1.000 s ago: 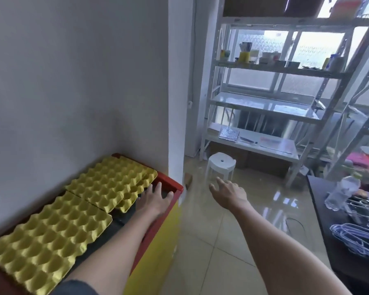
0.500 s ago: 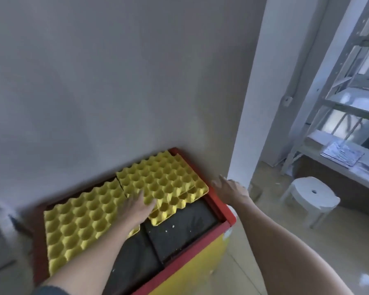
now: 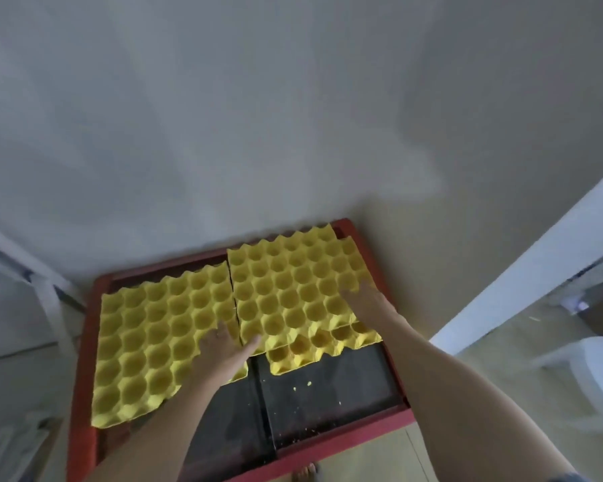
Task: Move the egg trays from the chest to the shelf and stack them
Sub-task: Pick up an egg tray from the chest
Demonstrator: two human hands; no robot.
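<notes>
Head view, centre frame: both hands lie open, left hand (image 3: 223, 353) and right hand (image 3: 366, 300) on the top tray (image 3: 289, 287); best grip opposite edges and lift level off the chest (image 3: 81, 360).

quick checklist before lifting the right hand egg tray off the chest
1. Left hand on the near left corner of the right tray: ok.
2. Right hand on its right edge: ok.
3. Fingers hooked under the edges: cannot tell.
4. Only one tray taken: not ok, a second tray shows offset beneath it.
5. Left tray apart from it: ok, a dark gap runs between them.
6. Path to the shelf clear: cannot tell, the shelf is out of view.
</notes>
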